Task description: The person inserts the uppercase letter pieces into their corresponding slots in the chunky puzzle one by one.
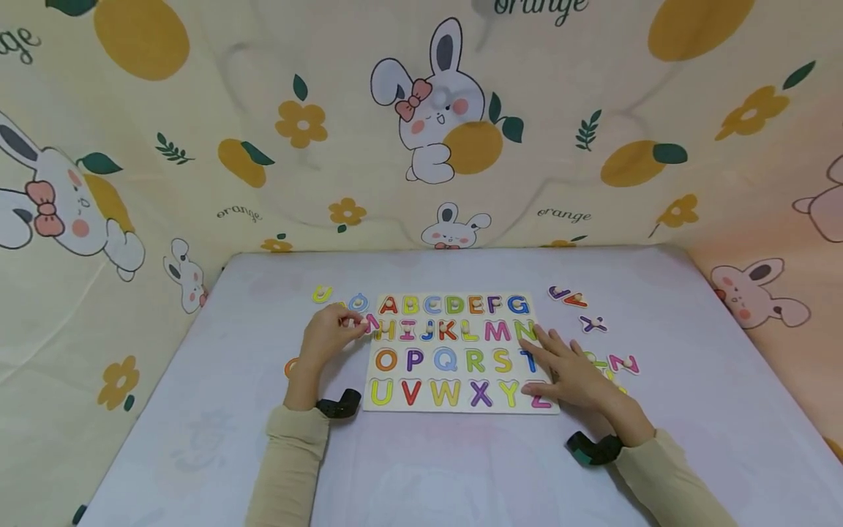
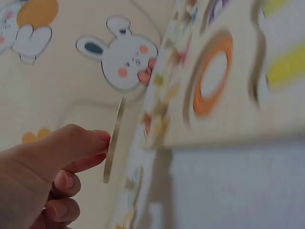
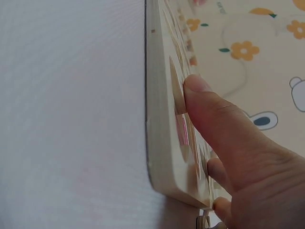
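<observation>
In the head view, my left hand [image 1: 329,333] pinches a pink letter piece [image 1: 372,323] at the left edge of the wooden alphabet board [image 1: 461,404]. The left wrist view shows this letter piece [image 2: 114,140] edge-on between thumb and finger. My right hand [image 1: 569,373] lies spread over the board's right side, its fingers across the N, T and Z places. Its thumb [image 3: 202,95] rests on the board's face near the front edge. Knobbed letters fill the top row and the second row from H to L; lower rows show printed, knobless shapes.
Left of the board lie a yellow U [image 1: 322,294], a blue Q [image 1: 358,302] and an orange piece [image 1: 290,367] partly behind the wrist. On the right are a red-orange V [image 1: 575,299], a purple X [image 1: 594,323] and a pink Z [image 1: 624,364]. A printed cloth hangs behind.
</observation>
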`<state>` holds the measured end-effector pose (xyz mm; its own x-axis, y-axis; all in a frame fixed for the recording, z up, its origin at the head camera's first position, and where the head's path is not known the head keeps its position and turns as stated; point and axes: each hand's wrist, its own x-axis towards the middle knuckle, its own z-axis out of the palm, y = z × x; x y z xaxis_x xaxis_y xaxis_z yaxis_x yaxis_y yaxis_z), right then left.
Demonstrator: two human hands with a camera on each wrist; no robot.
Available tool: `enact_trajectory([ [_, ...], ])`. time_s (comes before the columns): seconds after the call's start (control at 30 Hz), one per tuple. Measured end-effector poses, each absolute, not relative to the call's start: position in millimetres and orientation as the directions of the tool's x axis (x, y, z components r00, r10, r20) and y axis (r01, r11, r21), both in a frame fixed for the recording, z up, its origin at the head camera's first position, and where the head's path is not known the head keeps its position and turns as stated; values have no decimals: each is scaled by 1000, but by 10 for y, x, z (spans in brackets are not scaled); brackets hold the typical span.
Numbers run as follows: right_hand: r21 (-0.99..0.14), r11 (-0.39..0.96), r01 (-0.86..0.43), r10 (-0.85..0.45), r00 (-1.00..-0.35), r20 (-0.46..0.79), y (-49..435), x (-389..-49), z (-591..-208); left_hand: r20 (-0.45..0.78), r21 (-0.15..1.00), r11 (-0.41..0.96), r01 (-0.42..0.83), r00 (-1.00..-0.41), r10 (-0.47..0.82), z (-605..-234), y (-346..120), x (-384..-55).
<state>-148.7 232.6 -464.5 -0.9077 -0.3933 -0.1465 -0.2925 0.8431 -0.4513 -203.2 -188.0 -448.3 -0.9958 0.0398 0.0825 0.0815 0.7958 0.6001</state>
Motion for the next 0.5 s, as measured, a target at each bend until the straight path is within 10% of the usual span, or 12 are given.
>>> enact_trajectory([
  [0.5, -439, 845, -306, -395, -910, -128, 2316, -1489, -4656, 153, 609, 746, 269, -963, 222, -4368, -1313, -2067],
])
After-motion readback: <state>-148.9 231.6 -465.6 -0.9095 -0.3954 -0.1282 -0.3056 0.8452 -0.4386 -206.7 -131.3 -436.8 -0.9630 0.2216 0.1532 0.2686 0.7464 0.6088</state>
